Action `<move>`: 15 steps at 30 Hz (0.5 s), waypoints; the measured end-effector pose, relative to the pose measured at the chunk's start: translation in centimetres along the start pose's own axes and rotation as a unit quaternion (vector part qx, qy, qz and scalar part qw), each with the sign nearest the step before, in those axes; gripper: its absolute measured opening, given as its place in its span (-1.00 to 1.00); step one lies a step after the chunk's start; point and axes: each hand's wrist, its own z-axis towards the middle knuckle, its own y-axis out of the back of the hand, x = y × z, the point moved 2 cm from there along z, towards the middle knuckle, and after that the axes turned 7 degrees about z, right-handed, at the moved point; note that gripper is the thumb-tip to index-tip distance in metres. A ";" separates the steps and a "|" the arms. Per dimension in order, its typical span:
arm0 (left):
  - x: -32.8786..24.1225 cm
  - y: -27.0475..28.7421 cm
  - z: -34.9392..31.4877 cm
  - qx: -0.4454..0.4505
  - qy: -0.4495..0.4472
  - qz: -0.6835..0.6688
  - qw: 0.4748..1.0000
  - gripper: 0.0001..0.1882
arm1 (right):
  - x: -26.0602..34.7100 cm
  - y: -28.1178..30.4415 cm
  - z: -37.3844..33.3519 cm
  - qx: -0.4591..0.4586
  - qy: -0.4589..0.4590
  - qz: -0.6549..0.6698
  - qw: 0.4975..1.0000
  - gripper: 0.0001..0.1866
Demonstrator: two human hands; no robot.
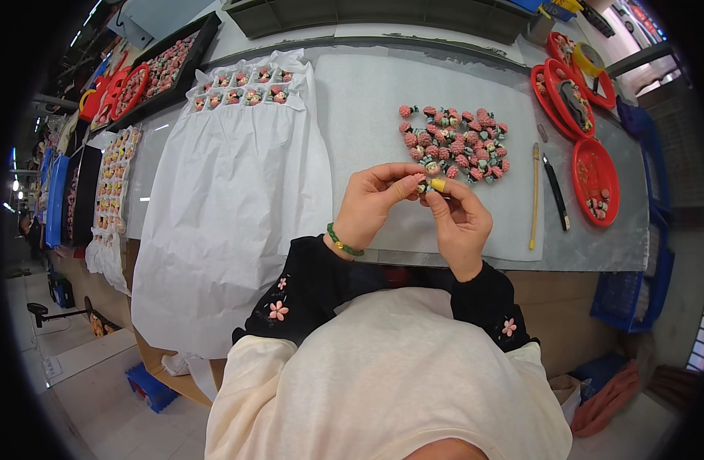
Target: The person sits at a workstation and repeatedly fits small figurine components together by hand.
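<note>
Between my two hands, over the near part of the white foam sheet [352, 100], is a small painted figurine [422, 186] with a pink top. My left hand [375, 201] pinches it from the left with thumb and forefinger. From the other side my right hand [461, 226] grips it too, a yellow cover on one fingertip. Just beyond my fingers lies a loose cluster of similar pink-topped figurines [459, 142]. To the left, more figurines [233, 96] sit in the cells of a tray draped with white paper [222, 199].
Right of the cluster lie a thin brush [534, 195] and a black pen-like tool [556, 192]. Red oval trays [615, 176] with small parts stand along the right. A grey crate [367, 19] borders the back; a black tray [206, 38] of figurines stands far left.
</note>
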 end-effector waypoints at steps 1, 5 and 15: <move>0.1 0.0 0.0 -0.001 -0.001 -0.001 1.000 -0.73 | -0.1 -0.1 0.1 0.001 0.000 0.000 1.000 -0.78; 0.3 0.3 0.1 -0.008 0.031 -0.053 0.998 -0.72 | -0.1 -0.3 0.5 -0.002 0.075 -0.084 0.994 -0.81; -0.6 3.2 -0.6 -0.102 0.075 -0.069 0.990 -0.73 | 0.7 -0.7 4.6 0.104 0.124 -0.326 0.931 -0.77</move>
